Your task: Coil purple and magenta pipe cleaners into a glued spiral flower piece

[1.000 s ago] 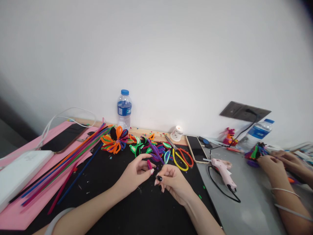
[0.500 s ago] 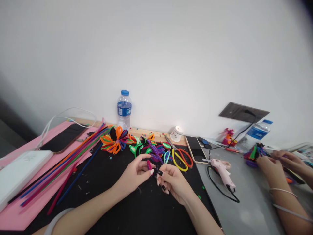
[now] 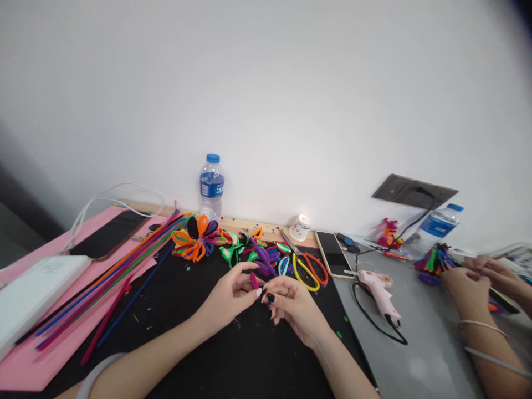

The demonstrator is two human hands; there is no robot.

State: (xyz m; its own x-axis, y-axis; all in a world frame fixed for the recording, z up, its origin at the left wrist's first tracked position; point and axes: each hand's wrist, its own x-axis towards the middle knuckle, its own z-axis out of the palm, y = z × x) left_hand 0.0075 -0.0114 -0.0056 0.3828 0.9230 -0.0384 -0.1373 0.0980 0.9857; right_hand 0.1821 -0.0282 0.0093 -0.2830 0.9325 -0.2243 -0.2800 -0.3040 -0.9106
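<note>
My left hand (image 3: 230,293) pinches a short pink pipe cleaner piece (image 3: 254,280) between thumb and fingers above the black mat (image 3: 195,332). My right hand (image 3: 293,307), with dark nails, is curled and meets the same piece from the right, its fingertips touching it. Just behind both hands lies a heap of bent pipe cleaner loops (image 3: 266,256) in purple, green and orange. An orange and black pipe cleaner flower (image 3: 197,237) lies further left.
Long pipe cleaners (image 3: 112,271) fan across a pink sheet (image 3: 25,366) at left, beside a phone (image 3: 108,234) and white box (image 3: 33,291). Water bottle (image 3: 211,187), small white cup (image 3: 300,227), second phone (image 3: 332,253) and pink glue gun (image 3: 380,291) stand behind. Another person's hands (image 3: 469,280) work at right.
My right hand has crept a little left and closed in on the pink piece, fingers shifting. The left hand holds still. The other person's hands moved slightly.
</note>
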